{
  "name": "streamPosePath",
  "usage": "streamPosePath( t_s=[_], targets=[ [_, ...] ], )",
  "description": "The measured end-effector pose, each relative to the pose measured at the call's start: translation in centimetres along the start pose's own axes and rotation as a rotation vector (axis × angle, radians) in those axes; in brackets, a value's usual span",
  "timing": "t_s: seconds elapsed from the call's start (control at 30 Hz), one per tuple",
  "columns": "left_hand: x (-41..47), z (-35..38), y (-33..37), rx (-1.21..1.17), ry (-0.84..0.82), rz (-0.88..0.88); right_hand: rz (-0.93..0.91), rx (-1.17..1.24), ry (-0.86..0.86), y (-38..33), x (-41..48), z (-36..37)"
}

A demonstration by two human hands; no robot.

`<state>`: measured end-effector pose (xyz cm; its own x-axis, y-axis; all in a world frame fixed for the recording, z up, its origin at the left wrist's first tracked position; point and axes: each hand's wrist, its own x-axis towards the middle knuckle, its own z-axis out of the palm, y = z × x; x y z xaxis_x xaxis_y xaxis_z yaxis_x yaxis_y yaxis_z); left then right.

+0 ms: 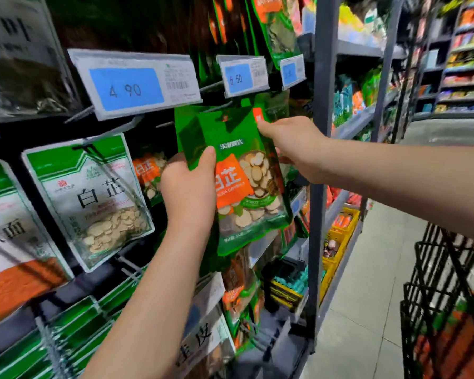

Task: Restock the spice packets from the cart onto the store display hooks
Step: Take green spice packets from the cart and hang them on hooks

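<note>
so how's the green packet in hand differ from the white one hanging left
The green packet carries an orange label; the white packet has black characters on white. The left hand and right hand grip the green packet; the white packet hangs untouched. Both show pale slices.

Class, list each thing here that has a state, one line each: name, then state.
Green foil spice packet with orange label: held upright in both hands.
Left hand: grips packet's left edge.
Right hand: pinches its upper right edge.
White-and-green clear-window packet: hanging, untouched.
Black wire cart: holds orange-green packets.
</note>
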<state>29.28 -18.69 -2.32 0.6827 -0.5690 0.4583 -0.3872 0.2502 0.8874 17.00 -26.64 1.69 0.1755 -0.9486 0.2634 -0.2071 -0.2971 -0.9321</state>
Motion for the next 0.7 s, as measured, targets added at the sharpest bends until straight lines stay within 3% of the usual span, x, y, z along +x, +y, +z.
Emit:
streamPosePath(
  t_s=[0.3,0.57,0.7],
  targets=[
    [0.4,0.7,2.5,0.034,-0.081,0.033,0.088,0.051,0.103,-1.0,0.8,-1.3],
    [1.3,0.9,3.9,0.07,-0.096,-0.158,0.114,0.045,0.125,-1.5,3.0,-0.3],
    [1.7,0.9,4.5,0.175,-0.151,-0.165,0.123,-0.026,0.143,-1.2,3.4,-0.1]
  ],
)
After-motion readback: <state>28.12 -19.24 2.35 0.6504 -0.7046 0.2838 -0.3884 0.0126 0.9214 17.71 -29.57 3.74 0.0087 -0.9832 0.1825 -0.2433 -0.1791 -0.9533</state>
